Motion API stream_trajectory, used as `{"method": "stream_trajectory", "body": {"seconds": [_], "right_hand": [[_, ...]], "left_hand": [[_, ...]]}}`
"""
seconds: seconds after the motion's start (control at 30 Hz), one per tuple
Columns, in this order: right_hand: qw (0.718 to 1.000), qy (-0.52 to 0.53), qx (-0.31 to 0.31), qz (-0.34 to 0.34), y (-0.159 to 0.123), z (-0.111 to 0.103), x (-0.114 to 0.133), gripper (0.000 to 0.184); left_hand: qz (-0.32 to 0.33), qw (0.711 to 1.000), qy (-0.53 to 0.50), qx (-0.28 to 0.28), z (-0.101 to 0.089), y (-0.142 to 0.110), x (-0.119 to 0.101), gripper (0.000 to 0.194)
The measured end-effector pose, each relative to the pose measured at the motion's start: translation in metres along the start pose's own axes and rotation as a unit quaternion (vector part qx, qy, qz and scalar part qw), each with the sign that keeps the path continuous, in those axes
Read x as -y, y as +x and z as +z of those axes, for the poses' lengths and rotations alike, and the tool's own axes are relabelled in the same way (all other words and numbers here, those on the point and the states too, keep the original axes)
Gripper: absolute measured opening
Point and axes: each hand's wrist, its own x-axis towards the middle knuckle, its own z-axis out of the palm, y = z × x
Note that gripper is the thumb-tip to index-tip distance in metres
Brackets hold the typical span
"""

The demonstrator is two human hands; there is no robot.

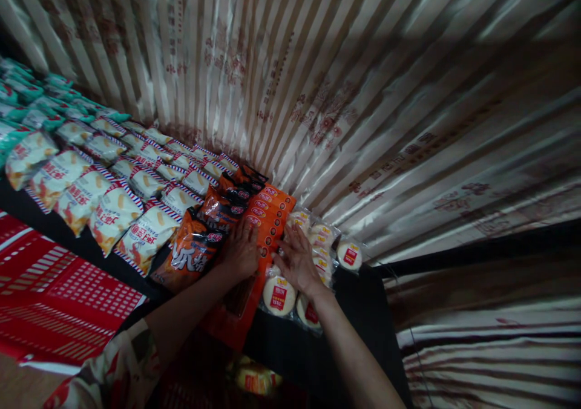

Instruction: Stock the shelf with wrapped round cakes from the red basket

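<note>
A row of overlapping flat orange snack packets (261, 218) lies between my two hands on the dark surface. My left hand (241, 253) rests at the left edge of these packets, its fingers extended and touching them. On the other side, my right hand (297, 259) has its fingers spread against the packets' right edge and partly over the round wrapped crackers (278, 295). Neither hand is closed around anything. Shiny orange-and-black snack bags (195, 245) lie just left of my left hand, which hides part of them.
Several rows of white snack bags with striped edges (145, 233) extend left, with green bags (40, 115) beyond. A red plastic basket (63, 288) stands at front left. One wrapped round cracker (349, 255) sits at right. A pleated, printed curtain (281, 70) hangs behind.
</note>
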Motion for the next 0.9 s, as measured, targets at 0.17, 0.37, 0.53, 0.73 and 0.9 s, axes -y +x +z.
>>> {"method": "stream_trajectory", "body": {"seconds": [0.17,0.37,0.53,0.73,0.9], "right_hand": [[1.000,-0.005,0.001,0.004,0.0000,-0.0002,0.0007,0.037],[1.000,0.000,-0.002,0.007,0.0015,-0.0008,0.0030,0.037],[1.000,0.006,-0.016,0.006,0.0003,0.0004,0.0032,0.038],[1.000,0.003,-0.016,0.008,-0.0009,0.0037,0.0007,0.037],[1.000,-0.003,-0.011,0.008,0.0010,0.0030,0.0013,0.040]], "left_hand": [[0.007,1.000,0.008,0.000,0.0036,0.0009,0.0008,0.060],[0.022,1.000,0.004,-0.014,0.0041,0.0013,0.0025,0.057],[0.022,0.999,-0.004,-0.023,0.0053,0.0013,0.0019,0.056],[0.045,0.999,0.002,-0.022,0.0048,0.0020,0.0008,0.055],[0.056,0.998,-0.001,-0.034,0.0106,0.0044,-0.0004,0.050]]}}
